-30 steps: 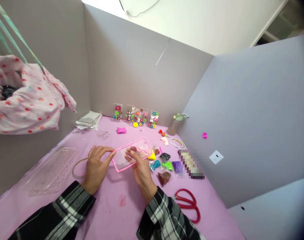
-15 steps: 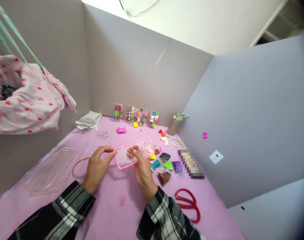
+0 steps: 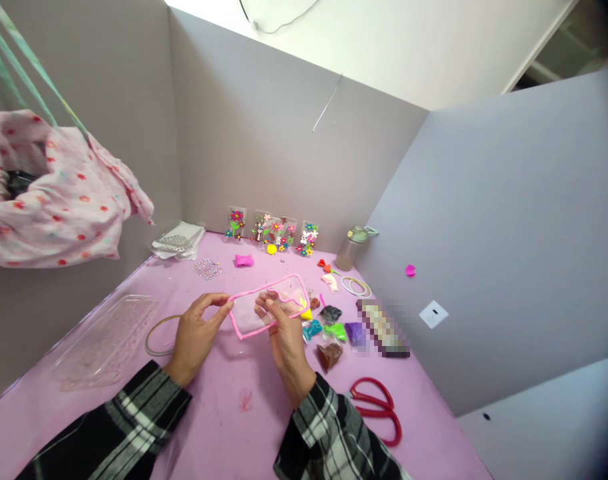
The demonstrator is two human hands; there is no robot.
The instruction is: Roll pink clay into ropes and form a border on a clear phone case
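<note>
A clear, rectangular plastic panel [image 3: 249,315] with a raised pink clay-like rim is held above the table, tilted. A wavy pink line runs across its right part. My left hand [image 3: 198,333] pinches its left corner between thumb and forefinger. My right hand [image 3: 287,340] is closed on its lower edge, thumb in front; some fingers show through the clear sheet behind. Just beyond my right hand lie small bags of coloured clay: black [image 3: 331,314], teal [image 3: 313,329], green [image 3: 335,331], purple [image 3: 355,333] and brown [image 3: 329,357].
Red-handled scissors [image 3: 379,407] lie right of my right sleeve. Clear plastic trays [image 3: 104,340] and a ring [image 3: 157,337] are at left. Decorated cards [image 3: 237,223] and a bottle [image 3: 351,247] stand along the back. A floral cloth bag [image 3: 59,193] hangs at upper left. Grey partitions [image 3: 284,133] surround the table.
Almost nothing differs. Both hands keep the same hold on the panel, and the whole view has shifted very slightly.
</note>
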